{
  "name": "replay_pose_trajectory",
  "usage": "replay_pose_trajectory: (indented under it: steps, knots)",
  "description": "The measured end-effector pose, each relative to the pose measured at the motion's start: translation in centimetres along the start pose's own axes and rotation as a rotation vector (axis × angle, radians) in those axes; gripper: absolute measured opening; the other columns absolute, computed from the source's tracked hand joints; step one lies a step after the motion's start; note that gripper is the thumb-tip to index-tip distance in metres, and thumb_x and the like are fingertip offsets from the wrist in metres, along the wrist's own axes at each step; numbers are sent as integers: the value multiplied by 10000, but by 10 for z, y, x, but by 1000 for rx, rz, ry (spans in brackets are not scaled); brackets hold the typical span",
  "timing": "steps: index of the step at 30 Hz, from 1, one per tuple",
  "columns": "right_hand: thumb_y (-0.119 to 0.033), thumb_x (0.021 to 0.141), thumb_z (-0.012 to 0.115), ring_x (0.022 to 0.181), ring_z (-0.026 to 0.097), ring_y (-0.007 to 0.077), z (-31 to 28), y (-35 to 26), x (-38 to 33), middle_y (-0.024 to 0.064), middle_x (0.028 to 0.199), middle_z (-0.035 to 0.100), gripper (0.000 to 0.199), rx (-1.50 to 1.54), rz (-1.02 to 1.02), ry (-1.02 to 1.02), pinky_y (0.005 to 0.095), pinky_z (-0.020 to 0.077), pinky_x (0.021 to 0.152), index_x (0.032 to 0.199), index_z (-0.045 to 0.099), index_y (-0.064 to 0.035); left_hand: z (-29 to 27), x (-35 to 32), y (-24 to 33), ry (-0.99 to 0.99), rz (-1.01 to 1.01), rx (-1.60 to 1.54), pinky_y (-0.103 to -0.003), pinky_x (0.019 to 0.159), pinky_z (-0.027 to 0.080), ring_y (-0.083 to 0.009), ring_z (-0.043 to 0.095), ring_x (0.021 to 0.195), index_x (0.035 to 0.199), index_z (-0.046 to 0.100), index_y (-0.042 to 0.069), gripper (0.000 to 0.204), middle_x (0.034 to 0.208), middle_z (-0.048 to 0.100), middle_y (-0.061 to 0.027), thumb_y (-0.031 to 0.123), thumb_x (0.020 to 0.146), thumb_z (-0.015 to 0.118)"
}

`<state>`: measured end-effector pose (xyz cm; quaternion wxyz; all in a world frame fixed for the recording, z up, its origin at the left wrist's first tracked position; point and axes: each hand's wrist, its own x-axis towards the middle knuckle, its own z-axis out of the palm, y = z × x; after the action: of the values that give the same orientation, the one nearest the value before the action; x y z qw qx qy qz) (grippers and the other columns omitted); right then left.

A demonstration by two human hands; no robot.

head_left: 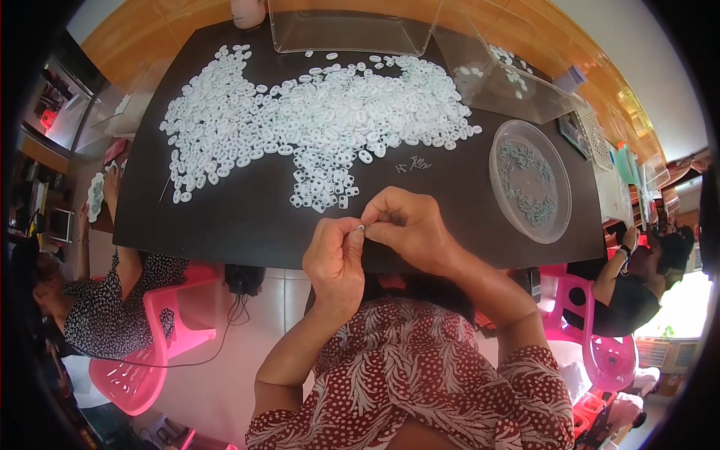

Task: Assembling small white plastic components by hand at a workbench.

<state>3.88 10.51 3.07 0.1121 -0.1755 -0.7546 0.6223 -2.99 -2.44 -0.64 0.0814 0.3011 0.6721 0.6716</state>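
Note:
My left hand (334, 255) and my right hand (409, 225) meet over the table's near edge. Between their pinched fingertips is a tiny pale piece (361, 228), mostly covered by the fingers; its exact kind is too small to make out. Just beyond my hands lies a patch of small white plastic pieces with holes (322, 180). It joins a wide heap of white oval plastic pieces (352, 109). A few small grey-green pins (412, 163) lie loose on the dark tabletop, beyond my right hand.
To the right, a round clear dish (529, 184) holds many grey-green pins. Clear plastic bins (352, 34) stand along the back. A pink bottle (247, 13) is at the far left corner. People sit at both sides on pink chairs (161, 330).

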Motion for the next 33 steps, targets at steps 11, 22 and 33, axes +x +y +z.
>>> replay_pose_trajectory:
  steps: [11, 22, 33]
  knots:
    - [-26, 824, 646, 736, 564, 124, 10, 3, -2, 50, 805, 593, 97, -40, -143, 117, 266, 456, 650, 909, 604, -6, -4, 3, 5, 52, -242, -369, -171, 571, 426, -46, 505, 636, 966, 631, -18, 125, 814, 607, -9, 95, 914, 622]
    - [-82, 883, 535, 723, 519, 286, 17, 9, -4, 120, 767, 531, 95, -203, -249, 118, 382, 429, 646, 836, 521, -1, 4, 0, 0, 75, 19, -35, -231, 534, 416, -86, 489, 598, 894, 618, -17, 31, 751, 547, -30, 14, 891, 620]
    - [-116, 860, 605, 743, 542, 306, 2, -2, 8, 104, 759, 581, 103, -356, -384, 199, 391, 439, 672, 800, 593, -33, -7, 3, 1, 61, -178, -252, -201, 567, 451, -74, 514, 639, 1033, 641, -26, 146, 827, 551, -26, 52, 917, 596]
